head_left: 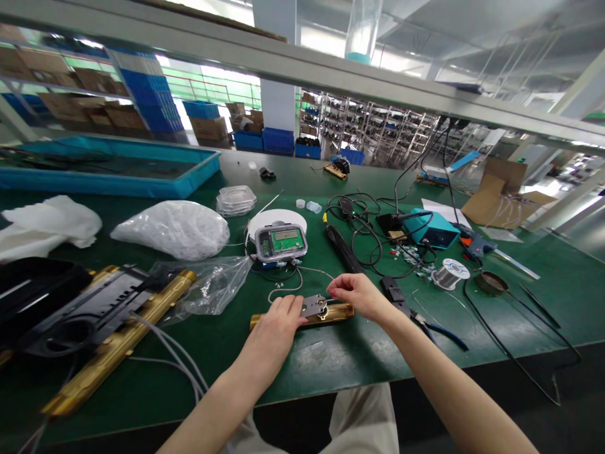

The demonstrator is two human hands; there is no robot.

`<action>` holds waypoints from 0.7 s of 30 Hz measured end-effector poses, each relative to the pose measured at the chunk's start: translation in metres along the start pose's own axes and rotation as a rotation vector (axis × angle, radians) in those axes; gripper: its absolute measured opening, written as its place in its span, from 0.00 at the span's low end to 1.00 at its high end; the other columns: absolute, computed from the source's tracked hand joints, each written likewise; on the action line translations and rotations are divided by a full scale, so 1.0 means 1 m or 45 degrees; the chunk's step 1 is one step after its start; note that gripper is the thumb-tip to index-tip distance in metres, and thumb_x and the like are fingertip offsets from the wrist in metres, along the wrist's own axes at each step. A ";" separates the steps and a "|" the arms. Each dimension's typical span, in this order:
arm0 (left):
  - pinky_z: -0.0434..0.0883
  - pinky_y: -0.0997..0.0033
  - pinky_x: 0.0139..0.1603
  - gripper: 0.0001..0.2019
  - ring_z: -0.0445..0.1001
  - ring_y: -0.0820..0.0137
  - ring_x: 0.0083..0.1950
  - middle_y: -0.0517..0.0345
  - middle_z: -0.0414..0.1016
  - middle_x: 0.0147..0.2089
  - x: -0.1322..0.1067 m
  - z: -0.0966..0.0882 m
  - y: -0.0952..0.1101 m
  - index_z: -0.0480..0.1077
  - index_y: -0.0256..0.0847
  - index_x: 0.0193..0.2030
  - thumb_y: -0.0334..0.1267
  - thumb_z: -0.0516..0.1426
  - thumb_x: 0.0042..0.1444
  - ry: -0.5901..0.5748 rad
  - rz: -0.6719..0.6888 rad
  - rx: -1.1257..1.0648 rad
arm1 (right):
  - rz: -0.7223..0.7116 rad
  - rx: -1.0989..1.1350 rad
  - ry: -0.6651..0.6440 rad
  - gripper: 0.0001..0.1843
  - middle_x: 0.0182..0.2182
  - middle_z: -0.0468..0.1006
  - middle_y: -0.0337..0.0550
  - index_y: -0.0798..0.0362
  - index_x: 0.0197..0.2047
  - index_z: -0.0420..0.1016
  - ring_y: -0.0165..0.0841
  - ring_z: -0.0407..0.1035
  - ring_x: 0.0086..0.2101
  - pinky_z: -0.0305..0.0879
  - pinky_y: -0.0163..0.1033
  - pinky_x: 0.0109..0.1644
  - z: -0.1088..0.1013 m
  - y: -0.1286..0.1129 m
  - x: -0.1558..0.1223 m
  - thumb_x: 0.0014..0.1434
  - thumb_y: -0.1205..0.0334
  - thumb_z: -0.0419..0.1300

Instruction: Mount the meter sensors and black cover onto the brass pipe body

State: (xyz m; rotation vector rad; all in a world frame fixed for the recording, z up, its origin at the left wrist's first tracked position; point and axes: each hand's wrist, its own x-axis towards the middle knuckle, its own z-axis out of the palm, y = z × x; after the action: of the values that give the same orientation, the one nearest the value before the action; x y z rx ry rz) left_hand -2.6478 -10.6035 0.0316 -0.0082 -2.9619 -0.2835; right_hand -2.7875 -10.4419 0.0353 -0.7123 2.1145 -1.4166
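Hands meet over a brass tube (302, 315) lying crosswise on the green bench (331, 359). The left hand (278, 321) rests on the tube's left part, fingers pressed against a small grey plate (312, 305) on top of it. The right hand (359, 295) is closed in a pinch on a thin wire (288, 290) just above the plate.

Beyond the hands stands a clear case (281, 243) with a green board inside, on a white disc (276, 221). Farther left of the left hand, a blue tray (108, 167) holds something dark that cannot be made out; nearer lie a white bag (174, 228), stacked clear lids (235, 199), and long brass pipes (118, 340) under black parts. Right of the right hand lie pliers (425, 321), a solder spool (450, 272), tangled black cables (363, 227) and a teal box (432, 230).
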 end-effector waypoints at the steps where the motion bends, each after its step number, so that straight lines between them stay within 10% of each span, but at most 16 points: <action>1: 0.70 0.60 0.52 0.15 0.66 0.60 0.51 0.45 0.67 0.51 0.001 -0.001 0.001 0.63 0.31 0.55 0.31 0.54 0.63 -0.019 -0.011 0.002 | -0.023 -0.023 -0.018 0.09 0.26 0.75 0.38 0.58 0.31 0.75 0.27 0.65 0.28 0.60 0.35 0.36 -0.002 -0.001 0.000 0.50 0.60 0.61; 21: 0.70 0.59 0.51 0.13 0.67 0.60 0.50 0.47 0.68 0.49 0.002 -0.004 0.000 0.66 0.31 0.53 0.28 0.55 0.61 -0.077 0.031 -0.035 | -0.198 -0.194 -0.331 0.07 0.26 0.73 0.36 0.57 0.35 0.74 0.27 0.67 0.30 0.64 0.34 0.37 -0.002 -0.047 0.005 0.50 0.65 0.61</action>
State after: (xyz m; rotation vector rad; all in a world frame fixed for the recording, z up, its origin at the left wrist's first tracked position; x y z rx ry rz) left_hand -2.6489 -10.6039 0.0355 -0.0569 -3.0155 -0.3267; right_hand -2.7855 -10.4594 0.0796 -1.0791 2.0112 -1.1743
